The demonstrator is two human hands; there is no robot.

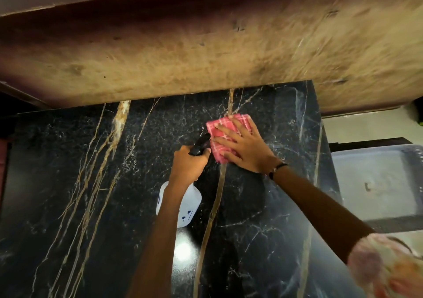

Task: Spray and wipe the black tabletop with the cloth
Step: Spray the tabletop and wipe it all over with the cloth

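Cloth [225, 137] under my right hand [243, 147] now, a folded pink checked one, pressed flat on the black marble worktop [91, 183] towards its far edge, just below the wooden ledge [206, 45]. That hand lies spread, fingers fanned across the fabric, palm bearing down. My left hand [187, 166] is wrapped tight round the black trigger head of the spray bottle [186, 208], nozzle aimed at the cloth's near corner, the pale translucent body hanging under my wrist above the stone. I judge the cloth soft and limp; it will bunch if pushed from one edge, so a flat palm over its middle suits it. The bottle looks light plastic, best held at the neck, as I have it. Polished stone, wet, will be slick. A grey plastic tub [377, 183] sits off to the right.
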